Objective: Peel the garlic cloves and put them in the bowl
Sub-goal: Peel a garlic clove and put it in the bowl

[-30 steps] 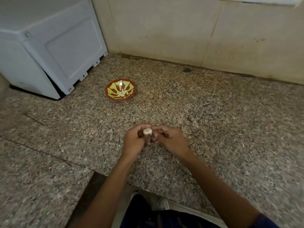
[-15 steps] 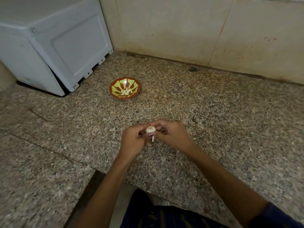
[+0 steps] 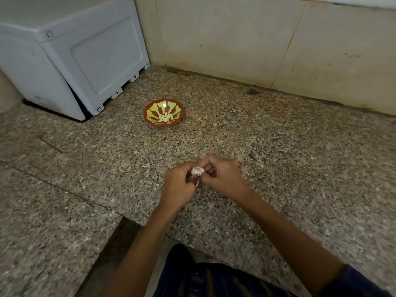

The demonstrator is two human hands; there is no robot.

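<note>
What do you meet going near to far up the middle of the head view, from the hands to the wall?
Garlic held between left hand and right hand → bowl holding peeled cloves → tiled wall.

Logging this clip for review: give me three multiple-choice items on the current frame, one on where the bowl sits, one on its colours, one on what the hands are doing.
1. Where is the bowl?
A. on the granite counter, near the white appliance
B. on top of the appliance
C. in the person's lap

2. The bowl's colours?
A. blue and white
B. red-brown with yellow-green pattern
C. plain black

3. The garlic is:
A. lying loose on the counter
B. in the bowl
C. held between the left hand and right hand

Answers: 1 A, it rests on the stone beside the appliance's corner. 2 B, the rim and pattern show. 3 C, both hands' fingers close on it.
</note>
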